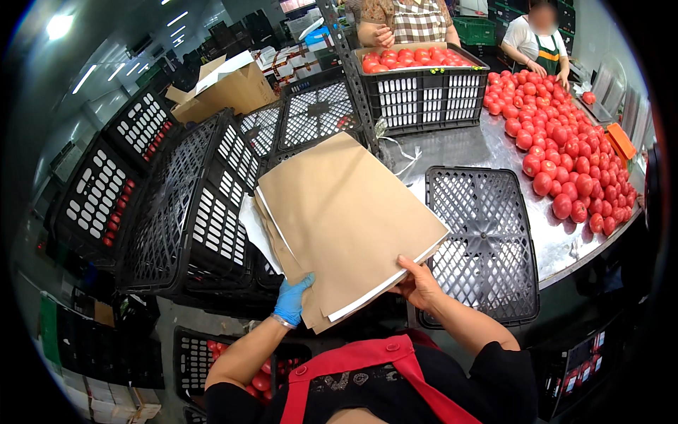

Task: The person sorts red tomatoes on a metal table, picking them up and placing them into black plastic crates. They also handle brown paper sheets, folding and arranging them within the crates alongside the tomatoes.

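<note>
A stack of large brown paper sheets (346,219), with white sheets showing at its edges, is spread at a slant in front of me. My left hand (291,300), in a blue glove, closes on the stack's near left corner. Bare, my right hand (418,284) grips the near right edge, thumb on top and the other fingers underneath, mostly hidden. Just right of the stack lies a black plastic crate (482,247) with a lattice face; its sides barely show, so I cannot tell which way up it is.
Black crates (212,212) are piled at left. A black crate of tomatoes (424,92) stands ahead on the metal table (452,145), a person behind it. Loose tomatoes (565,152) cover the right side, where another person reaches in. An open cardboard box (236,88) sits far left.
</note>
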Demonstrator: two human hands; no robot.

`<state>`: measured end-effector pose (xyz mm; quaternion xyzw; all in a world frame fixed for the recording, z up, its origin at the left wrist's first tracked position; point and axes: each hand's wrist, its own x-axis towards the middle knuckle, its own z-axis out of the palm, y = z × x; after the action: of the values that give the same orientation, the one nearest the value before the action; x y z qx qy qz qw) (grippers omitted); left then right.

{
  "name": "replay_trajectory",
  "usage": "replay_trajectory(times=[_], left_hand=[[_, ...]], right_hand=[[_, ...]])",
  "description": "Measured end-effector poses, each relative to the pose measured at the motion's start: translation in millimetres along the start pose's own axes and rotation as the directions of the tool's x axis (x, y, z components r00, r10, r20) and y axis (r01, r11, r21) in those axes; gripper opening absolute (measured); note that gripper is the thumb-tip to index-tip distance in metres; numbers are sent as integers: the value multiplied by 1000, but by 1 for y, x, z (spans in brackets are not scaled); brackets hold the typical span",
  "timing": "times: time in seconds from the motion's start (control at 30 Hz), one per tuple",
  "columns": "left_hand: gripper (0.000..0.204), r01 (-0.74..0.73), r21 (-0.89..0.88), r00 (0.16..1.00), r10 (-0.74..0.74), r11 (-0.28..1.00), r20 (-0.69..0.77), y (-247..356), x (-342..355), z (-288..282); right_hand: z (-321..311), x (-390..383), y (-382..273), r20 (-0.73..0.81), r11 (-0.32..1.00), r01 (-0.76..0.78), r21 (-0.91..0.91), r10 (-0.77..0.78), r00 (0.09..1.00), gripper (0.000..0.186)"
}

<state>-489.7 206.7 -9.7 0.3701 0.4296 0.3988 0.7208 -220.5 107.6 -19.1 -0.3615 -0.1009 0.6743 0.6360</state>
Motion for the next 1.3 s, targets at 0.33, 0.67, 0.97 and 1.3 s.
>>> replay_trajectory(times=[0.33, 0.67, 0.97, 1.3], left_hand=[[45, -19, -123, 998, 27, 992, 56, 12, 14, -1], [54, -311, 137, 908, 336, 941, -250, 77, 71, -16], [42, -432, 881, 564, 704, -193, 431, 28, 55, -57], [28, -404, 905, 569, 739, -131, 361, 25, 58, -63]], right_hand=[[53, 15, -31, 27, 823, 468, -323, -486, 874, 28], [170, 104, -83, 212, 583, 773, -251, -746, 632, 28], [275, 243, -128, 308, 317, 925, -209, -877, 370, 28], [321, 407, -168, 137, 547, 833, 86, -835, 534, 38]])
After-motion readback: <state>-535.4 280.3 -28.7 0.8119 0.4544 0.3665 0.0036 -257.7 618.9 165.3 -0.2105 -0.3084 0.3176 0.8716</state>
